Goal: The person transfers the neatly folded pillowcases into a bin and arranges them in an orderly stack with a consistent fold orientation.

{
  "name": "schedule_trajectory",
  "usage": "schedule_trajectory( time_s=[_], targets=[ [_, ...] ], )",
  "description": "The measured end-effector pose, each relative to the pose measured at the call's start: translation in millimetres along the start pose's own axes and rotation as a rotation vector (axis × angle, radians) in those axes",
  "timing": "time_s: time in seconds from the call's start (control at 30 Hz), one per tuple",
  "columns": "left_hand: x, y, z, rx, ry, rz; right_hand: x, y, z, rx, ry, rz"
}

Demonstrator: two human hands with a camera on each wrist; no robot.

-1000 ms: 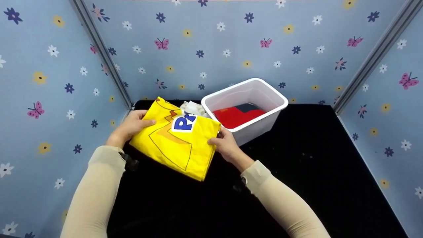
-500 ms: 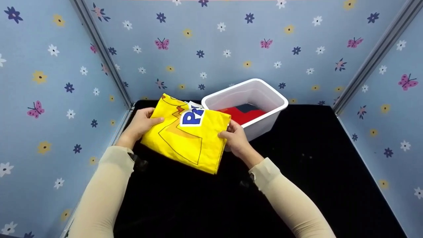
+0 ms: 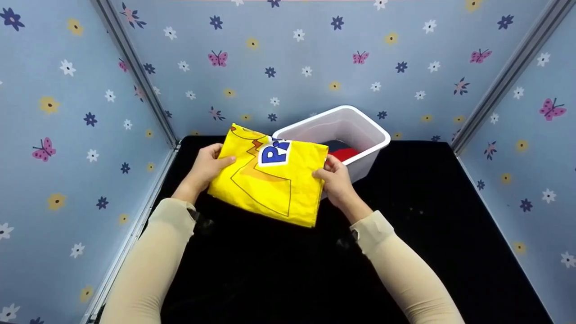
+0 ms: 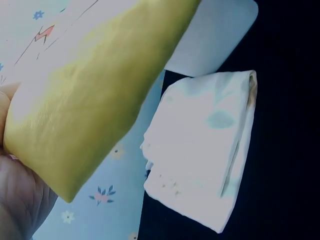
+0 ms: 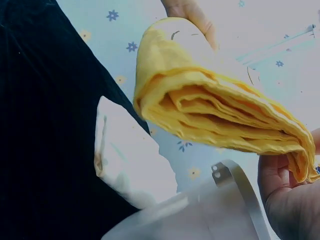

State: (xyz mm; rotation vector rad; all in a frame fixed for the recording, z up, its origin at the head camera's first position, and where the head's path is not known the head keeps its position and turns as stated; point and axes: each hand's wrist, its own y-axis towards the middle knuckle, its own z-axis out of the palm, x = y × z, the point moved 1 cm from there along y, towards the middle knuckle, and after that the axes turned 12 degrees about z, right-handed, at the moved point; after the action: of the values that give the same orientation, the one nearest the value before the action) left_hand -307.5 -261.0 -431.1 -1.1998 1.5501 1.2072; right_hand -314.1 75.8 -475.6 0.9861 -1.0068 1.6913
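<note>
Both hands hold up a folded yellow garment (image 3: 270, 189), printed with blue letters and a brown zigzag. My left hand (image 3: 207, 168) pinches its left edge, thumb on top. At its right edge, my right hand (image 3: 336, 180) grips it between thumb and fingers. The right wrist view shows the many fabric layers along the folded side. Just behind it stands a white plastic bin (image 3: 375, 121), its near left part covered by the garment in the head view. Red cloth (image 3: 345, 154) and dark cloth (image 3: 336, 145) lie inside the bin.
A folded white cloth (image 4: 205, 140) with pale green marks lies on the black table surface (image 3: 270, 274) beside the bin; the yellow garment hides it in the head view. Patterned blue walls (image 3: 288, 58) close in the back and both sides.
Both hands have carried the yellow garment to the right and slightly farther back. It now overlaps more of the bin and covers the white cloth in the head view.
</note>
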Motion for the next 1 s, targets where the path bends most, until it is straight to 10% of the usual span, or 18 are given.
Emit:
schedule_trajectory(
  time_s=[1.0],
  targets=[
    [31.0, 27.4, 55.4, -0.078, -0.102, 0.057, 44.3, 14.0, -47.1, -0.150, -0.068, 0.012]
  ],
)
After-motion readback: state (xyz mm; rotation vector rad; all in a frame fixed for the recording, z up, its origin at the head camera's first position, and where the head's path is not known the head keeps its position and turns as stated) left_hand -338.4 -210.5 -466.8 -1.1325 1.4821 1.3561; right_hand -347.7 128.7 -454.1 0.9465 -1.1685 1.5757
